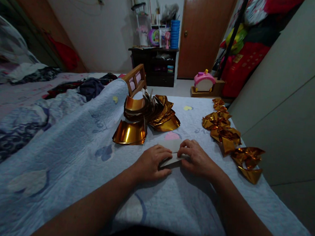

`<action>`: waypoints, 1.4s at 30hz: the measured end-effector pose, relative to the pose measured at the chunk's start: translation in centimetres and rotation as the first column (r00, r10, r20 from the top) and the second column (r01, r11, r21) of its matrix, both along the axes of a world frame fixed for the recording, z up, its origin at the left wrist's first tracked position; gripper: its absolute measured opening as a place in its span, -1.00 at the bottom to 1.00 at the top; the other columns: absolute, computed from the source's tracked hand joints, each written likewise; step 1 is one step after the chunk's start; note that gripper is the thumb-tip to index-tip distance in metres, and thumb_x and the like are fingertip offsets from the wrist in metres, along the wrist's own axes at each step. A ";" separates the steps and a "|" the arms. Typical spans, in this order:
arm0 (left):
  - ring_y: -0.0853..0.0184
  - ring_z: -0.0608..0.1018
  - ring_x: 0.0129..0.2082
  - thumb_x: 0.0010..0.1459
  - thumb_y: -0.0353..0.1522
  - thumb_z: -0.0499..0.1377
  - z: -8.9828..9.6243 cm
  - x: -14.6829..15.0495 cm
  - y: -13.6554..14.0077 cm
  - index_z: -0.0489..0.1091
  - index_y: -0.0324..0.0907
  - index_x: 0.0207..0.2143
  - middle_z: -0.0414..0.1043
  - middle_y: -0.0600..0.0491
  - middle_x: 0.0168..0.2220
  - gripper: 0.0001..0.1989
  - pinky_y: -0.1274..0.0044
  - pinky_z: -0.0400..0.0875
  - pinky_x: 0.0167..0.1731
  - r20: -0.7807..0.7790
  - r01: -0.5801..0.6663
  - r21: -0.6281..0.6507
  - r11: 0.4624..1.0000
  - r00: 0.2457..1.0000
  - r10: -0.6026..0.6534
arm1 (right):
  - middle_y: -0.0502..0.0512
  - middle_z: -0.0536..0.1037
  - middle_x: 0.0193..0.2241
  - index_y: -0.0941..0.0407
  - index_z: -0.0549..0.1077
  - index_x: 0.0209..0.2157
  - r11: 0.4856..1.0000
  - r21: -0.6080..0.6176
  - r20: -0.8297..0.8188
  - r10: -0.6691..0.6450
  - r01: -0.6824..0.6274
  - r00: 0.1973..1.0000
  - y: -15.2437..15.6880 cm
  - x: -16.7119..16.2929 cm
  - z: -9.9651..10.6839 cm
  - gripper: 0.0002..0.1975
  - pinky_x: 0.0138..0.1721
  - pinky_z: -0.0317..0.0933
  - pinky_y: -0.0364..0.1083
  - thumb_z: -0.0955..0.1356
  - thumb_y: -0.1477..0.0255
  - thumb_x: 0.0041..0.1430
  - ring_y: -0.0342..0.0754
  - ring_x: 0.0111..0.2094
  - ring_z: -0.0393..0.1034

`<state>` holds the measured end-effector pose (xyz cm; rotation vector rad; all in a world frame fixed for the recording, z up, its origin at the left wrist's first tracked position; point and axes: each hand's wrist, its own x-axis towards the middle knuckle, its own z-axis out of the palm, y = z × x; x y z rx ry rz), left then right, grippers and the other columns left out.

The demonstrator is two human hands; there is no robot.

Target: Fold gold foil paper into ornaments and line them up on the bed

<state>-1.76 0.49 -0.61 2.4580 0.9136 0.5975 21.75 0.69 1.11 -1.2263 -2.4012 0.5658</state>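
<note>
A pale sheet of paper (171, 145), creased across its middle, lies between my hands on the blue quilt. My left hand (154, 161) grips its left side, fingers on top and thumb at the near edge. At the right side, my right hand (195, 157) pinches the paper with curled fingers. Just beyond are fanned stacks of shiny gold paper sheets (131, 132), several of them curling up. Folded gold paper pieces (223, 131) form a row along the right side of the quilt, the closest one (248, 160) beyond my right forearm.
The light-blue quilt (74, 184) covers the bed, with bunched clothes (92, 86) at the left. A wooden rail (135, 78) stands behind the gold stacks. A pink toy (204, 81) sits past the far edge. A pale cabinet wall (290, 105) borders the right side.
</note>
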 end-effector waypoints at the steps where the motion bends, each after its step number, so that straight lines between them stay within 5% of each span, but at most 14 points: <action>1: 0.05 0.51 0.03 0.06 -0.33 0.33 0.1 0.0 -0.1 0.47 -0.20 -0.03 0.55 -0.15 0.01 -0.61 0.22 0.37 0.07 -0.006 -0.005 -0.002 1.000 1.000 0.005 | 0.18 0.50 -0.12 0.10 0.56 -0.31 1.000 0.016 -0.008 0.007 -0.007 1.000 0.1 0.0 0.0 -0.78 0.02 0.22 0.11 0.35 0.64 0.04 0.10 -0.07 0.32; 6: 0.11 0.54 -0.07 0.26 -0.31 0.16 0.3 0.4 -0.2 0.49 -0.21 -0.14 0.58 -0.12 -0.12 -0.80 0.30 0.40 -0.03 -0.023 -0.051 -0.013 0.999 0.998 0.051 | 0.15 0.58 -0.24 0.14 0.54 -0.32 0.995 -0.080 -0.079 0.054 -0.060 0.995 0.4 0.0 0.0 -0.80 -0.05 0.24 0.01 0.30 0.63 0.14 0.02 -0.16 0.39; 9: 0.17 0.56 -0.14 0.36 -0.32 0.04 0.0 0.6 0.0 0.51 -0.19 -0.19 0.59 -0.08 -0.19 -0.74 0.37 0.39 -0.08 0.004 -0.103 -0.028 0.994 0.995 0.103 | 0.15 0.58 -0.30 0.16 0.55 -0.33 0.990 -0.133 -0.091 0.036 -0.047 0.995 0.7 -0.1 0.1 -0.79 -0.11 0.23 -0.04 0.26 0.55 0.25 -0.01 -0.23 0.41; 20: 0.27 0.53 -0.35 0.22 -0.38 0.16 -0.1 0.7 0.2 0.46 -0.17 -0.27 0.50 0.05 -0.37 -0.91 0.48 0.34 -0.31 0.064 -0.360 -0.205 0.910 0.923 0.380 | 0.15 0.58 -0.34 0.16 0.57 -0.36 0.974 -0.190 -0.112 -0.150 0.127 0.982 1.2 -0.9 -0.7 -0.81 -0.22 0.20 -0.09 0.30 0.52 0.23 -0.02 -0.29 0.42; 24: 0.19 0.52 -0.25 0.22 -0.36 0.17 -0.1 0.7 0.1 0.42 -0.19 -0.27 0.49 -0.02 -0.29 -0.92 0.40 0.38 -0.20 0.015 -0.471 -0.079 0.879 0.881 0.473 | 0.10 0.56 -0.40 0.15 0.56 -0.39 0.965 -0.189 -0.137 -0.209 0.181 0.968 1.3 -1.3 -1.0 -0.87 -0.30 0.16 -0.11 0.35 0.54 0.16 -0.06 -0.36 0.39; 27: 0.13 0.52 -0.19 0.17 -0.31 0.23 -0.3 0.6 0.1 0.38 -0.23 -0.11 0.47 -0.08 -0.20 -0.74 0.33 0.41 -0.15 -0.010 -0.564 0.001 0.826 0.826 0.564 | 0.08 0.54 -0.42 0.15 0.52 -0.42 0.956 -0.195 -0.146 -0.248 0.218 0.958 1.4 -1.5 -1.3 -0.93 -0.31 0.15 -0.12 0.38 0.55 0.11 -0.07 -0.37 0.38; 42: 0.22 0.53 -0.28 0.16 -0.38 0.21 -0.2 1.0 0.6 0.24 -0.23 0.12 0.45 0.03 -0.30 -0.53 0.43 0.36 -0.26 -0.017 -0.540 -0.229 0.810 0.834 0.551 | 0.01 0.49 -0.44 0.13 0.43 -0.43 0.929 -0.215 -0.090 -0.326 0.301 0.941 1.5 -2.2 -1.5 -0.90 -0.34 0.06 -0.14 0.40 0.59 0.08 -0.09 -0.39 0.32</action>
